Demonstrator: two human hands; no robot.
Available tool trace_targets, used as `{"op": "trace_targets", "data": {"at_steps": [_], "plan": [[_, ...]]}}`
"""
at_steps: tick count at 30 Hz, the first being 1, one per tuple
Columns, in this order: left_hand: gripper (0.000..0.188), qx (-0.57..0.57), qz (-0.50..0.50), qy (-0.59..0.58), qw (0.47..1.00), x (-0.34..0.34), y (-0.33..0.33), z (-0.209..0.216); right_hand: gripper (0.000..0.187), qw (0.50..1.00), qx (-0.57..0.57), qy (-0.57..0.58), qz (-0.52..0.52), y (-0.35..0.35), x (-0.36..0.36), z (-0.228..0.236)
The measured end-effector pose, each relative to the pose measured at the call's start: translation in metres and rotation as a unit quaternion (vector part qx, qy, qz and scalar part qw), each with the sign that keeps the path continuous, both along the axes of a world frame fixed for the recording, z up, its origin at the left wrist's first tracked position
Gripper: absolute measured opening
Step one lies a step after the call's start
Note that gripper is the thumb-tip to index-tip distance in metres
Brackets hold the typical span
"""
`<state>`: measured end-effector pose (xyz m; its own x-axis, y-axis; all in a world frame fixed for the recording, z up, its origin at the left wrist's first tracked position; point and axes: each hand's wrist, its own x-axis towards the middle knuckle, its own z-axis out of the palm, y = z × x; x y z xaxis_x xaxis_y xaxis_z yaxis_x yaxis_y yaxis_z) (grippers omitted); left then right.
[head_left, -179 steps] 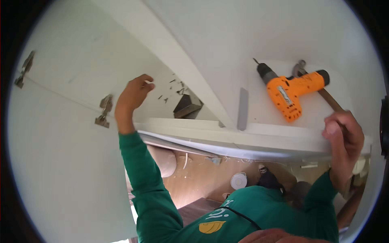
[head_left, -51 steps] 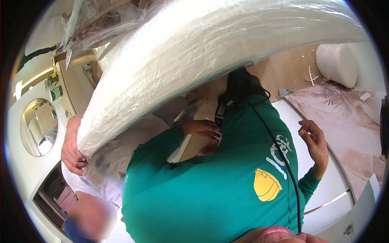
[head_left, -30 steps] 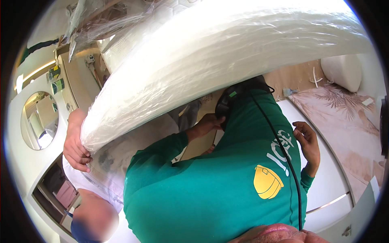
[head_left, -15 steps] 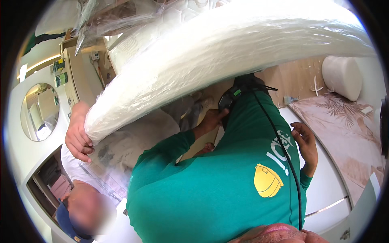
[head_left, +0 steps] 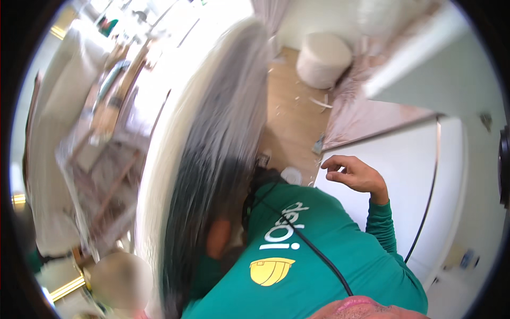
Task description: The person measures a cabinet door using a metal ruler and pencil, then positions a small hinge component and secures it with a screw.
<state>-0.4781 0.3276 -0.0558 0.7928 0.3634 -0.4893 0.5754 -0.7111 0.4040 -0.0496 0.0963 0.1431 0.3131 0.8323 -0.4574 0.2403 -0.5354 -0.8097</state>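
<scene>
A large, curved white piece wrapped in clear plastic (head_left: 164, 143) stands tilted on my left, pale along its edge and dark and shiny on the side toward me. My left hand (head_left: 218, 237) is low against that dark side. Blur and shadow hide its fingers, so its grip does not show. My right hand (head_left: 353, 174) hangs in the air over a white panel (head_left: 393, 143). Its fingers are loosely bent and apart, with nothing in them. A black cable (head_left: 313, 255) runs down my green shirt.
A white roll (head_left: 324, 61) stands on the wooden floor (head_left: 289, 117), near scattered white scraps. Pink patterned sheeting (head_left: 372, 119) lies behind the white panel. A co-worker (head_left: 119, 279) is at lower left. Another wrapped piece (head_left: 58, 133) stands at far left.
My view has turned rightward. The wrapped piece, which spanned the top, now stands steeply on my left. My right hand has come up from my side, over the white panel.
</scene>
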Motion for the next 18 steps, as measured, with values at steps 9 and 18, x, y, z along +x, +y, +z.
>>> {"op": "trace_targets", "data": {"at_steps": [9,18], "plan": [[0.033,-0.049,-0.053,-0.414,0.908,0.250,0.026,0.230,0.030,0.945,0.113,-0.228,-0.207,-0.089,-0.038,0.118],[0.080,0.034,-0.095,-0.837,0.538,0.401,-0.004,0.335,0.024,0.648,0.085,-0.590,-0.475,-0.138,-0.093,0.216]]}}
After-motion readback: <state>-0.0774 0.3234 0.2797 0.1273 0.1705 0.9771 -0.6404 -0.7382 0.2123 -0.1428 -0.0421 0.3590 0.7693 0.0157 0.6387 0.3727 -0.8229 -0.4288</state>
